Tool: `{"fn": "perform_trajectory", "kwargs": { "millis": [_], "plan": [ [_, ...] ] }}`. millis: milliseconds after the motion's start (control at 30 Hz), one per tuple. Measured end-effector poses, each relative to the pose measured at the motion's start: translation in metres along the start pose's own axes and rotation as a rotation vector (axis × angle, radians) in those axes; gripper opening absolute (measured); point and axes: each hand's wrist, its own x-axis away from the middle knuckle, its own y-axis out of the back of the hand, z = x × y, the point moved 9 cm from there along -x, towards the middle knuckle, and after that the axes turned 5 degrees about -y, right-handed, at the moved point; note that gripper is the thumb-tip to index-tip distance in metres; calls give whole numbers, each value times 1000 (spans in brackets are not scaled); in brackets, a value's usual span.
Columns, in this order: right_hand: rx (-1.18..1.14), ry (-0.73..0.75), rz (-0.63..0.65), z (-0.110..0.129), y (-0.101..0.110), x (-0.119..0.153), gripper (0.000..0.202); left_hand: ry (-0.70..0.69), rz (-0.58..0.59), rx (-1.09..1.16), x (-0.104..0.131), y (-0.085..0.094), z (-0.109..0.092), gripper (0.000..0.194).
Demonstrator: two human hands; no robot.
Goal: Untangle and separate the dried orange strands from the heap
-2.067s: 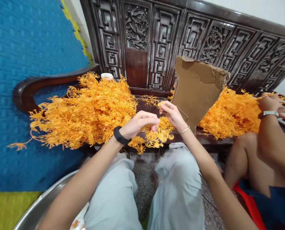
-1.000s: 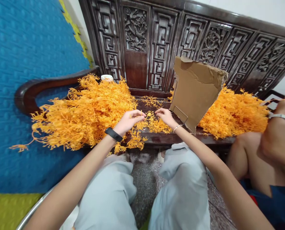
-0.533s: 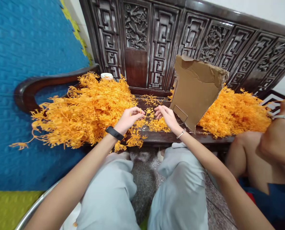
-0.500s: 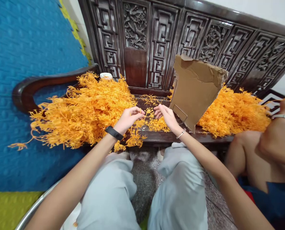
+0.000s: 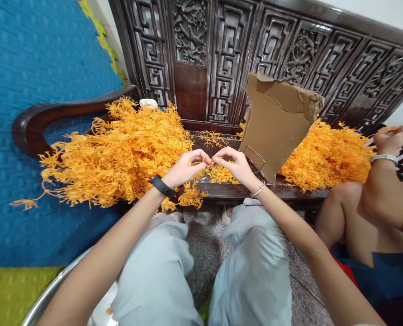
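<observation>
My left hand, with a black band on its wrist, pinches an orange branched plastic sprig between thumb and fingertips. Closed at the fingertips too, my right hand meets the left one at the same sprig; its exact grip on the small part there is partly hidden. Beneath both hands, loose orange pieces lie on the dark wooden bench. A large heap of orange sprigs rises beside my left hand. Some sprigs hang over the bench's front edge.
A brown cardboard sheet stands upright right of my hands, a bent wire at its foot. Behind it lies another orange heap. A white round object sits at the back left. At far right, a co-worker's hand holds something orange.
My right hand has moved left and closed its fingertips, so both hands now meet at the sprig. The co-worker's hand has come further into view at the right.
</observation>
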Motion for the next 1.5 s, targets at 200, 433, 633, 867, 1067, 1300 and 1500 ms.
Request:
{"fn": "perform_trajectory", "kwargs": {
  "millis": [200,433,633,867,1067,1300,1500],
  "plan": [
    [-68,-29,48,-4,-10,0,20,53,-43,2,1,2,3,24],
    [-136,-22,38,0,-10,2,16,154,29,57,1,-5,14,24],
    [-297,-109,110,-12,-18,0,25,118,92,4,2,-7,5,21],
    [-287,-170,221,-14,-27,2,25,22,120,-138,2,-8,7,25],
    [-280,-217,191,-17,-23,1,24,-22,110,-239,4,-6,1,29],
    [-446,-224,286,-9,-27,5,24,-69,193,-164,10,-11,-22,23],
    [-641,-255,455,2,-42,14,27,41,237,-25,14,-12,-25,22]
  ]
}}
